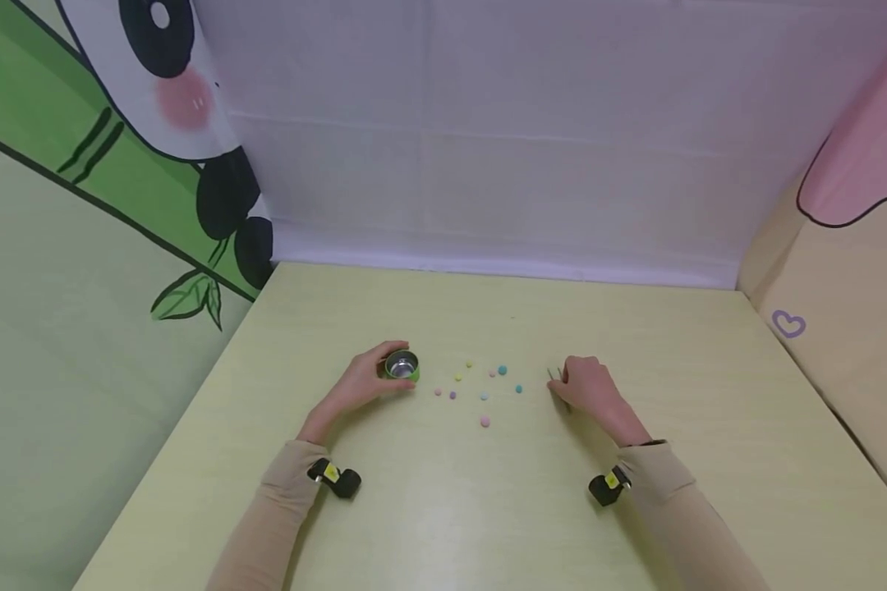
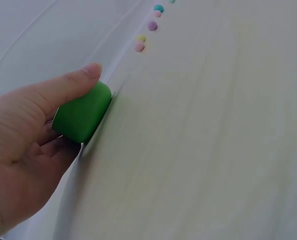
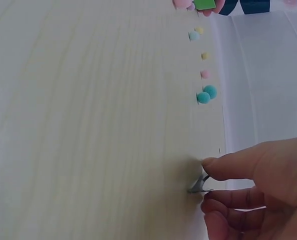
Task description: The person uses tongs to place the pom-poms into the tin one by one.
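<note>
Head view: the left hand grasps a green tin on the table, loose balls lying between that and the right hand. Left wrist: thumb along the tin's side. Right wrist: thumb and fingers pinch tweezers, apart from the balls. Readying them seems the step in hand; next probably calls for aiming the tips at one ball.

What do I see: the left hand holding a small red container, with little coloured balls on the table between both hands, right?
Not quite: the container is green, not red, as the left wrist view shows. The left hand does hold it, and the coloured balls lie on the table between that hand and the right hand.
</note>
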Demonstrator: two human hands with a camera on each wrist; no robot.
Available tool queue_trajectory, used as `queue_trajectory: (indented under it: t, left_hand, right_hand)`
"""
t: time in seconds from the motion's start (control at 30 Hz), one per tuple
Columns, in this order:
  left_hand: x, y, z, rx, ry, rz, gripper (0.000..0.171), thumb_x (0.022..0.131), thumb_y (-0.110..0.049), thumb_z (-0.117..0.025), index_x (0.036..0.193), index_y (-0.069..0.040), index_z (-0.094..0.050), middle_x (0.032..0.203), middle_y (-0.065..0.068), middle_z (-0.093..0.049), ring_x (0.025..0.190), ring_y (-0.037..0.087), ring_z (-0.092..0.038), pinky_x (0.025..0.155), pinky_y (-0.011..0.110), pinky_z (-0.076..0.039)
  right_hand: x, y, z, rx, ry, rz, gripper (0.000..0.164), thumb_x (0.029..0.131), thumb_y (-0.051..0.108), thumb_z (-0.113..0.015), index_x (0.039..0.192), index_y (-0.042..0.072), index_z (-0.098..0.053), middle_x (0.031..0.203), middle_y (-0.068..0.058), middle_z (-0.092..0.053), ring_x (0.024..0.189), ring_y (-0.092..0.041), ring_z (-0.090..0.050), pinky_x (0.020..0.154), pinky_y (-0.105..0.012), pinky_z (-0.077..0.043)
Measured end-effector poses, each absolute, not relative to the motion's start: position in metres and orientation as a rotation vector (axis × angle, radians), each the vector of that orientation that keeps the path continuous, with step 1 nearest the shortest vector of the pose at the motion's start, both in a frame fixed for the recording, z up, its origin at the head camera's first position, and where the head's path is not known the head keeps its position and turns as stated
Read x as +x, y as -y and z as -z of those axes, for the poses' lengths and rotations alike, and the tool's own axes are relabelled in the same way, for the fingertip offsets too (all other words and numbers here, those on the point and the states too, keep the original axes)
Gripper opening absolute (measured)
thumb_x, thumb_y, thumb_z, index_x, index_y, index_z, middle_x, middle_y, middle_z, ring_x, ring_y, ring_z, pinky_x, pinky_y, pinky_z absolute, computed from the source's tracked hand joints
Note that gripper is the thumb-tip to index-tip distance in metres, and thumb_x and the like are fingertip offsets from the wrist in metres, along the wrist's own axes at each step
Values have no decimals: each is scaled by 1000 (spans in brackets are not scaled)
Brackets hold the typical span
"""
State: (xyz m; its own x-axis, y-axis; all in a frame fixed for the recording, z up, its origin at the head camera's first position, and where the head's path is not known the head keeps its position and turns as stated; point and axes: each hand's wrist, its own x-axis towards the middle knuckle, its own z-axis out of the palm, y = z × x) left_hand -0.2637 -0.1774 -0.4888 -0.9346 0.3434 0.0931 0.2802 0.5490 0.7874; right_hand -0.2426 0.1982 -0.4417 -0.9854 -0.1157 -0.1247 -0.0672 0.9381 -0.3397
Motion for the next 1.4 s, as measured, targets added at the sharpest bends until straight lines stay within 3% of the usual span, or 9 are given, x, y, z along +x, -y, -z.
queue_trajectory:
  t: [0.7,1.17,1.4]
  left_hand:
    - [-264,174,489,506,-2732,-1324,75,78,-28,-84,142,-8,-51,138,18,-59,126,37,-57,108,51,-47]
    - [-263,174,485,529,-2730,-1310,74,79,-26,-83,142,-7,-50,137,20,-59,125,38,-57,107,51,-48]
    - [-265,176,486,535,-2716,-1311,75,79,-28,-84,142,-7,-50,136,20,-60,125,38,-57,108,52,-47]
  right_hand:
    - [-250,-201,439,-143,-2899,558,17,89,14,-64,91,-2,-66,81,-11,-64,66,-17,-54,54,-23,-41]
    - [-256,-198,434,-508,-2988,481,8,81,10,-69,85,5,-65,76,-4,-63,67,-16,-51,60,-25,-39]
    - [-257,-195,436,-592,-2940,517,11,84,9,-71,93,4,-68,81,-4,-64,72,-16,-51,67,-27,-43]
